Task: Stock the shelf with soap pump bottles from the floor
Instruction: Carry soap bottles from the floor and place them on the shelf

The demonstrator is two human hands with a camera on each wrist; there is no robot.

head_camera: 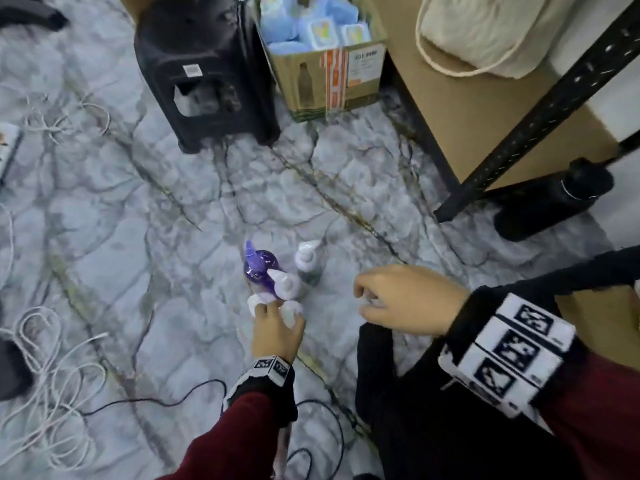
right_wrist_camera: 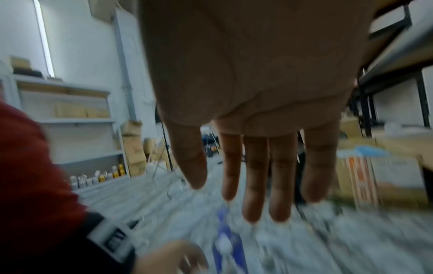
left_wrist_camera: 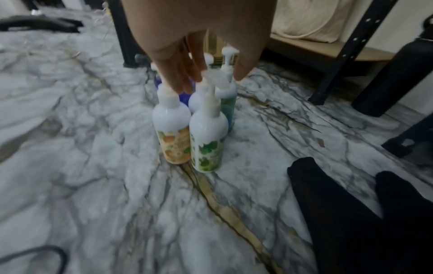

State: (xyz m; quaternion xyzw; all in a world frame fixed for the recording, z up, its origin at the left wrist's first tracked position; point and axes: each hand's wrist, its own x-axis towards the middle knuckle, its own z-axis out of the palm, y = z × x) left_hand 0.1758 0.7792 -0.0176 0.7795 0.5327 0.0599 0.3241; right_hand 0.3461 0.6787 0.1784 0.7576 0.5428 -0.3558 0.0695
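Several soap pump bottles stand in a tight cluster on the marble-patterned floor: a purple one (head_camera: 258, 268), a teal one (head_camera: 309, 263), an orange-label white one (left_wrist_camera: 173, 133) and a green-label white one (left_wrist_camera: 207, 140). My left hand (head_camera: 277, 311) hangs right over them with straight fingers (left_wrist_camera: 178, 81) touching the white pump heads and the thumb apart on the right. It grips nothing. My right hand (head_camera: 363, 299) hovers to the right of the cluster, fingers (right_wrist_camera: 255, 185) relaxed and empty. The black-framed shelf (head_camera: 519, 126) with a wooden board stands at the right.
A black water bottle (head_camera: 550, 202) stands by the shelf post. A black plastic stool (head_camera: 204, 71) and a cardboard box of blue packs (head_camera: 332, 74) sit beyond the bottles. A cream bag (head_camera: 485, 32) lies on the shelf board. Loose cables (head_camera: 52, 358) cover the floor at left.
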